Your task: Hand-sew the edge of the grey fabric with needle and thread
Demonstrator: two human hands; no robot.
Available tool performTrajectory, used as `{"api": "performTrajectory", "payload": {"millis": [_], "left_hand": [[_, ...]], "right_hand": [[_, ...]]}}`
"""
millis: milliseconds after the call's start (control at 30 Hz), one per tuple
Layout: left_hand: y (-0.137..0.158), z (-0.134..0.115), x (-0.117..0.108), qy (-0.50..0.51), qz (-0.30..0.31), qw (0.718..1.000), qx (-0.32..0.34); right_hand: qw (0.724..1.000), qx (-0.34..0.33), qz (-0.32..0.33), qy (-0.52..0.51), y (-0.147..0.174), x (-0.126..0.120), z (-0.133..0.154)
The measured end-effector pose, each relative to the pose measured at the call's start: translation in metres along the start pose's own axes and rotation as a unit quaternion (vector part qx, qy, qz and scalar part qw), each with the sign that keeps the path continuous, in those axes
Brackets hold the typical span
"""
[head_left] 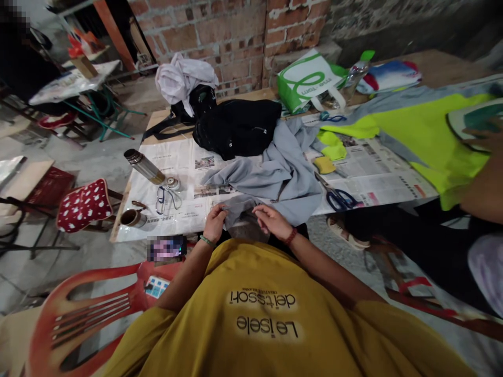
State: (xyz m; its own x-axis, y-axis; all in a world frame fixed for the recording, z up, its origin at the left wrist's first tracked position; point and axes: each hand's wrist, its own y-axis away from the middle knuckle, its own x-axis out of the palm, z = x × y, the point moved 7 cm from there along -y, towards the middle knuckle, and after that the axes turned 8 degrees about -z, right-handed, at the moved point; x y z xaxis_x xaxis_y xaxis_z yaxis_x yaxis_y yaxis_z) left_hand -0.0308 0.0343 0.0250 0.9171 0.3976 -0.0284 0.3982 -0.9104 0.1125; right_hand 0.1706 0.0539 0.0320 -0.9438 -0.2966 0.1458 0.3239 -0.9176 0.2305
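Observation:
Grey cloth (279, 175) lies in loose folds on the newspaper-covered table, one end reaching the front edge by my lap. My left hand (214, 224) pinches the left end of this cloth between thumb and fingers. Just right of it, my right hand (275, 222) is closed in a pinch over the cloth's near edge. Whatever its fingertips hold is too small to make out. Dark-handled scissors (340, 198) rest right of the cloth, with a yellow sponge-like block (324, 165) behind them.
On the table's left are a steel thermos (144, 166), eyeglasses (165, 200) and a cup (132, 218). A black bag (239, 127) and a green-white bag (308, 82) stand behind. At right, another person's hand (485, 139) is over a yellow-grey garment (428, 131). A red chair (88, 283) holds a phone (167, 248).

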Motion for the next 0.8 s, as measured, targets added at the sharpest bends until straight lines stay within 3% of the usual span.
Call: {"api": "performTrajectory", "payload": {"millis": [133,267,667,800], "left_hand": [[0.004,-0.002,0.001,0.009,0.000,1.000,-0.002],[0.007,-0.001,0.001,-0.016,0.014,1.000,-0.006],[0.008,0.001,0.000,-0.027,0.011,1.000,0.010],[0.011,-0.008,0.001,-0.064,0.018,0.997,0.046]], "right_hand": [[0.988,-0.070,0.009,0.135,0.000,0.024,-0.001],[0.977,-0.113,0.012,0.182,-0.004,0.032,0.004],[0.962,-0.094,0.016,0.254,-0.006,0.032,0.005],[0.961,-0.087,0.011,0.264,-0.008,0.032,0.004]]}}
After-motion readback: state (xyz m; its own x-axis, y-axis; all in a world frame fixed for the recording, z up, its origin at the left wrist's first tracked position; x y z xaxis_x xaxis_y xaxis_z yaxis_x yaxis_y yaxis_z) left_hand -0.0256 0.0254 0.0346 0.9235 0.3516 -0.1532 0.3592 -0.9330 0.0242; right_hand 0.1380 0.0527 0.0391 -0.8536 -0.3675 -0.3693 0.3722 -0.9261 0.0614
